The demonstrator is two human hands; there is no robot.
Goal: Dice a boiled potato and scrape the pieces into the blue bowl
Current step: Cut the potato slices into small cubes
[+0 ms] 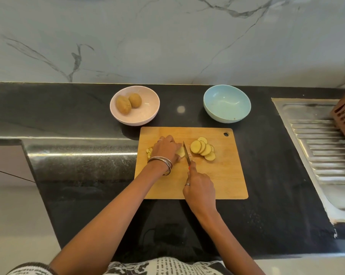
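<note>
Rectangular wooden cutting board (217,175), rounded at the corners with a hanging hole near its far right corner, lying on a polished black stone counter (88,175). The left hand (164,148), fingers curled downward, presses on a pale potato piece (181,152) at mid-board. The right hand (200,190) grips the red handle of a knife (186,154), forefinger laid along the top; the narrow steel blade stands just right of the held piece. Right of the blade, round potato slices (204,149) with thin brown skin edges overlap in a fanned row. Small diced pieces (149,151) lie left of the left hand. Beyond the board sit the smooth, empty blue bowl (227,114) and a pink bowl (148,116) containing two whole brown-skinned potatoes (129,103). A ribbed steel drainboard (326,151) lies at right.
</note>
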